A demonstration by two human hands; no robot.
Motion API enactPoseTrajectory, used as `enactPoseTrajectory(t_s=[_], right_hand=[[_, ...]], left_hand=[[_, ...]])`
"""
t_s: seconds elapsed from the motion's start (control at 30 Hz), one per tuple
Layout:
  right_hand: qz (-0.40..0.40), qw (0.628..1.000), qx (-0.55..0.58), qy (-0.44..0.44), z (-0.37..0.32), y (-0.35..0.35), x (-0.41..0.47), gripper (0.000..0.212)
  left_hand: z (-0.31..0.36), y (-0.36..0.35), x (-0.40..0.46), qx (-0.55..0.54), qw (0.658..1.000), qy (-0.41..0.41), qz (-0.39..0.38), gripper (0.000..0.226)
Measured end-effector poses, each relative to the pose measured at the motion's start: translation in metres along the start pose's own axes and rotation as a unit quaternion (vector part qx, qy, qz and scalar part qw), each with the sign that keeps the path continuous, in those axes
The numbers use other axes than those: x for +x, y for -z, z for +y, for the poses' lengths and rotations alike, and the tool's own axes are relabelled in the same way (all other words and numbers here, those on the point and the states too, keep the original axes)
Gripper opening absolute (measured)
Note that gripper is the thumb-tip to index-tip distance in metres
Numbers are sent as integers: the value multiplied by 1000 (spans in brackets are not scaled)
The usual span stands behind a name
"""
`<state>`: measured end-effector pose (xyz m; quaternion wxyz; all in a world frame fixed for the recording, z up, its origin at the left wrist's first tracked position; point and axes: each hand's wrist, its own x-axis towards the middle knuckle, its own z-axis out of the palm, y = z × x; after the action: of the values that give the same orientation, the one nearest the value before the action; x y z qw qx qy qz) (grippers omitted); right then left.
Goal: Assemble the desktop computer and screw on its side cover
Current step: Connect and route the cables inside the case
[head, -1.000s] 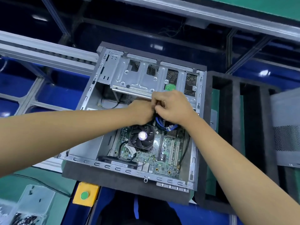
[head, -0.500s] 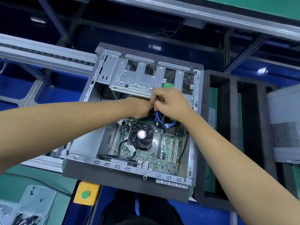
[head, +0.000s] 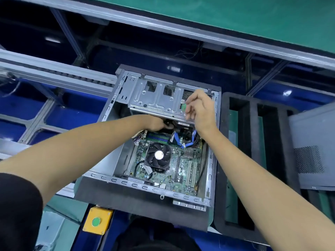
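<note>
From the head view, the case (head: 101,180) lies open on its foam pad, board (head: 183,165) bare; the left hand (head: 155,123) reaches under the drive cage (head: 154,100), grip hidden, while the right hand (head: 199,107) hovers apart above it, fingers loosely curled, apparently empty. Cabling step, I judge; next, seat the blue cables (head: 188,142), then fetch the side cover (head: 315,151) lying well right.

The green-topped counter (head: 59,205) carries an open grey metal computer case (head: 116,167) lying on its side, and just to its right a black foam tray (head: 253,160) with long slots.
</note>
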<state>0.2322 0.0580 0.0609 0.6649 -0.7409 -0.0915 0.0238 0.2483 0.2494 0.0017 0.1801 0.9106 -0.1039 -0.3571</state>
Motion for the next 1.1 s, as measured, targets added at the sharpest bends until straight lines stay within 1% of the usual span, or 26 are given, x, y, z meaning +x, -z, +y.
enactPoseTrajectory(t_s=[0.03,0.07,0.1,0.13,0.17,0.2,0.23,0.27,0.33,0.37,0.4,0.47,0.5,0.53,0.57,0.6,0.63,0.67,0.7,0.73,0.77,0.83,0.87,0.97,1.03,1.1], right_hand=[[-23,995,-84,44,-2,-1,-6,17],[-81,971,-201,105,-4,-1,-14,10],[-175,916,-318,168,-5,-2,-23,7],[-283,836,-417,215,-3,-3,-32,10],[-381,745,-493,237,-1,-5,-39,18],[-446,661,-551,245,3,-8,-46,29],[-478,605,-589,244,5,-11,-50,37],[-482,581,-611,236,7,-13,-51,42],[-460,586,-628,224,8,-16,-50,41],[-447,588,-637,221,9,-18,-49,39],[-433,589,-648,214,10,-18,-50,39],[-395,601,-674,168,14,-16,-55,43],[-383,591,-695,147,16,-15,-58,44],[-376,570,-718,139,19,-14,-61,40],[-372,546,-738,136,22,-14,-64,33],[-369,533,-750,132,22,-15,-66,28],[-365,532,-753,130,22,-16,-66,26],[-363,532,-754,128,22,-18,-65,28],[-361,535,-754,126,23,-19,-64,33],[-359,543,-749,120,22,-20,-64,39],[-359,557,-740,116,21,-21,-63,45],[-358,602,-703,126,16,-25,-60,46],[-359,624,-679,140,14,-29,-57,42],[-342,692,-616,160,1,-48,-49,24],[-312,726,-591,162,-8,-68,-43,17],[-292,761,-556,160,-20,-97,-39,19]], left_hand=[[0,0,-5,8,999,-24,-26,50],[0,2,-9,18,998,-47,-42,49],[-1,2,-12,23,997,-51,-51,45],[-2,3,-13,27,997,-45,-47,42],[-3,4,-14,33,998,-34,-47,47],[-3,6,-14,39,998,-21,-50,55],[-3,6,-13,36,998,-7,-56,61],[-1,6,-12,26,998,1,-60,65],[4,4,-11,7,998,17,-57,70],[6,2,-10,7,998,21,-51,69],[10,1,-9,12,998,23,-52,64],[20,-2,-5,38,997,26,-63,49],[26,-4,-5,50,996,32,-59,43],[31,-6,-4,61,996,46,-54,39],[36,-8,-5,76,995,51,-47,37],[40,-10,-8,85,993,61,-46,35],[41,-11,-8,91,993,67,-45,32],[42,-12,-10,88,992,74,-43,28],[41,-12,-12,101,992,63,-40,25],[39,-10,-16,108,993,48,-30,26],[36,-8,-19,107,994,32,-19,33],[29,-5,-34,101,995,17,9,48],[26,-2,-44,111,994,14,18,46],[13,4,-81,90,994,-3,62,12],[2,9,-115,67,993,-31,86,35],[-13,12,-156,22,988,-27,150,47]])
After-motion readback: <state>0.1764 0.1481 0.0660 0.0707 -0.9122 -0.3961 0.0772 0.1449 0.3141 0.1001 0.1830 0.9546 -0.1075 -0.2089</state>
